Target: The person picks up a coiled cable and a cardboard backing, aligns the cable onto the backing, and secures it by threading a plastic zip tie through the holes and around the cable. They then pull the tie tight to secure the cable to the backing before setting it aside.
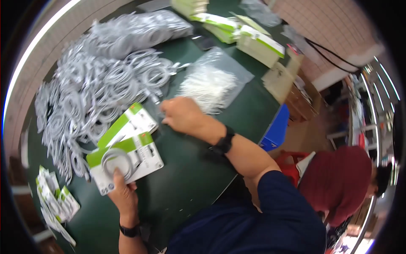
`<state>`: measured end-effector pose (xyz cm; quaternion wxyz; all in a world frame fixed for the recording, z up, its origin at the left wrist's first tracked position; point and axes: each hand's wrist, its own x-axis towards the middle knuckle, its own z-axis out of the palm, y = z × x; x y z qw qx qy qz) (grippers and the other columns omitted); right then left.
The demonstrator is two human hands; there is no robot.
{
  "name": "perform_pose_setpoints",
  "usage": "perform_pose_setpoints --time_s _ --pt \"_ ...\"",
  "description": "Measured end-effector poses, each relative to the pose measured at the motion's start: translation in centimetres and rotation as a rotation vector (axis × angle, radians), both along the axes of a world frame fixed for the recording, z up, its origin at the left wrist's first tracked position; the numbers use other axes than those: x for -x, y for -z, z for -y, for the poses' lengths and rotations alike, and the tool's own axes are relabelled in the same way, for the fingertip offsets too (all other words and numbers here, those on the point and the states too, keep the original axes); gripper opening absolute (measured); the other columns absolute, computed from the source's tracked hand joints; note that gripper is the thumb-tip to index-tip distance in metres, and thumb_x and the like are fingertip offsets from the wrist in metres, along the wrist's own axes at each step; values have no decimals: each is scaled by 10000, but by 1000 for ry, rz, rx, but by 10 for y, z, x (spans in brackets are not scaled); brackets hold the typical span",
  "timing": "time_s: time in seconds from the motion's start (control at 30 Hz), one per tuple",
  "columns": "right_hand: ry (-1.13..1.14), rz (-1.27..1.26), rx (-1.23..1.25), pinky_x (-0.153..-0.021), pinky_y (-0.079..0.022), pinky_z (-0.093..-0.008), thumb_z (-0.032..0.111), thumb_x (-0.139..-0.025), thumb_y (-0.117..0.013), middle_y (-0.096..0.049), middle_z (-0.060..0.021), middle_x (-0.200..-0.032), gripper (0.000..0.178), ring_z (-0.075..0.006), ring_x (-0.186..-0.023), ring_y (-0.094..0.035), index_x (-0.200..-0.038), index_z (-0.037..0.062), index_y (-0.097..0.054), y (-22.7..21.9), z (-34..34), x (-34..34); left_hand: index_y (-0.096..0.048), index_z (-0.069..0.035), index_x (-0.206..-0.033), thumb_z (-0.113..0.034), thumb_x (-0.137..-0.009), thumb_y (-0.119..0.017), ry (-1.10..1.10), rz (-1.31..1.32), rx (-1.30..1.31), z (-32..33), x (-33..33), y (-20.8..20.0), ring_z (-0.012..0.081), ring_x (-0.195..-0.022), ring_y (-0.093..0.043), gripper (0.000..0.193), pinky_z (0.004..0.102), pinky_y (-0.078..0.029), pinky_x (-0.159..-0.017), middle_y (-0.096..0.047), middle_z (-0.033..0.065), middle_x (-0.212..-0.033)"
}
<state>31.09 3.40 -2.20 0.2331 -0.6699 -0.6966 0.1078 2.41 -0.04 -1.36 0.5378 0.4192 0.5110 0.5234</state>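
Note:
My left hand [122, 195] grips a green and white packaging card [149, 157], its thumb pressing a coiled grey-white cable [105, 164] against the front. A second green and white card [144, 121] lies just beyond, partly covered by the first. Over the table, my right hand [184, 114] has its fingers curled together; whatever they pinch is too small to make out. Right beside it, a clear plastic bag [239, 76] lies with a heap of thin white strips [207, 88] on it. A large heap of coiled cables [114, 80] covers the table's left side.
Several green and white boxes [258, 44] stand at the far edge of the dark green table [186, 169]. Carded cables [57, 197] lie at the near left. Past the right edge are a blue bin [275, 129] and a person in maroon [338, 182].

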Motion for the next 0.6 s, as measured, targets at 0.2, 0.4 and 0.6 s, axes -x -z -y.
perform_pose_setpoints --time_s 0.2,0.4,0.6 --pt "53 35 65 -703 -588 -498 89 -731 -707 -713 -202 -853 171 -399 -826 -723 -887 22 -694 15 -8 8 -617 -11 -1166 -324 -987 -689 13 -58 -19 -20 24 54 57 -553 -437 367 206 -325 -481 -614 1 -824" --pt "72 99 -1 -674 -595 -447 104 -707 -721 -720 -166 -838 102 -342 -802 -736 -790 58 -760 25 -19 8 -607 11 -1228 -287 -962 -675 199 -279 -68 -31 23 53 186 -663 -497 406 314 -374 -576 -626 88 -888" --pt "126 96 -80 -686 -592 -443 93 -691 -721 -722 -157 -826 106 -340 -791 -733 -785 62 -761 25 -32 14 -587 30 -1297 -222 -919 -661 240 -692 -142 -37 26 36 369 -799 -572 460 470 -438 -705 -651 216 -999"
